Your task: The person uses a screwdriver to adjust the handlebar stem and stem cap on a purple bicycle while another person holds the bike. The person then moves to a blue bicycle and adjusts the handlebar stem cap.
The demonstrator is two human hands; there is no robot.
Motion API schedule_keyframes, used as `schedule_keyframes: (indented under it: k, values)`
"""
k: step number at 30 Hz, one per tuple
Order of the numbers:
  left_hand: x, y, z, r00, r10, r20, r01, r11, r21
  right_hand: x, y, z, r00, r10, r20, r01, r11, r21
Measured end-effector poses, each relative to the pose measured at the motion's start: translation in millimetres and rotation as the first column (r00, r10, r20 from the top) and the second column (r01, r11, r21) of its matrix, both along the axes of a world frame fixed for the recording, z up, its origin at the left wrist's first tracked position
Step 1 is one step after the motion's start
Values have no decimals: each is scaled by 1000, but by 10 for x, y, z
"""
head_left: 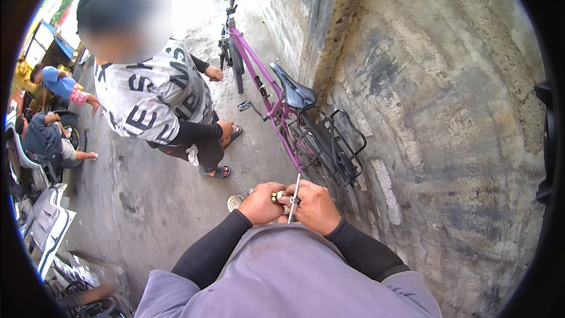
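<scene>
Both my hands meet close in front of my body, at the lower middle of the head view. My left hand is closed around a small gold-coloured round piece, whose exact kind is too small to tell. Curled beside it, my right hand grips a slim silver bar with a round collar near its middle. The bar stands nearly upright in the picture, its collar almost touching the left fingers. Where the two pieces meet is partly hidden by my fingers.
Ahead leans a purple bicycle with a black rear rack, near a rough concrete wall. A person in a patterned shirt stands ahead to the left. Farther left are two more people and white vehicle panels.
</scene>
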State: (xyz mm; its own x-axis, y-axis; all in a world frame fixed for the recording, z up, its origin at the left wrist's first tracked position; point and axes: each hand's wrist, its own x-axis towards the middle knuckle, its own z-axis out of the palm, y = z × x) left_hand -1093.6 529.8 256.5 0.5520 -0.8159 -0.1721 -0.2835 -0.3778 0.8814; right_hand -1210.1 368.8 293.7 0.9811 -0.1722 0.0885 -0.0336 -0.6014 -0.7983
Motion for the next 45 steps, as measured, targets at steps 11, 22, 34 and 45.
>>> schedule_keyframes:
  k: [11, 22, 34, 45]
  values:
    - [-39, -17, -83, 998, -52, -38, 48, 995, -90, -2, -62, 40, 999, 30, -23, -30, 999, 36]
    - [-6, -2, -125, 1000, -6, -23, 6, 1000, -23, 64, -104, 44, 993, 110, 36, -111, 994, 15]
    - [75, 77, -93, 1000, 27, -7, -27, 999, -40, 201, 2, 62, 995, 88, -38, -88, 996, 7]
    - [112, 347, -164, 990, 138, 15, -138, 990, -22, 387, 204, 135, 987, 158, -32, -157, 987, 45]
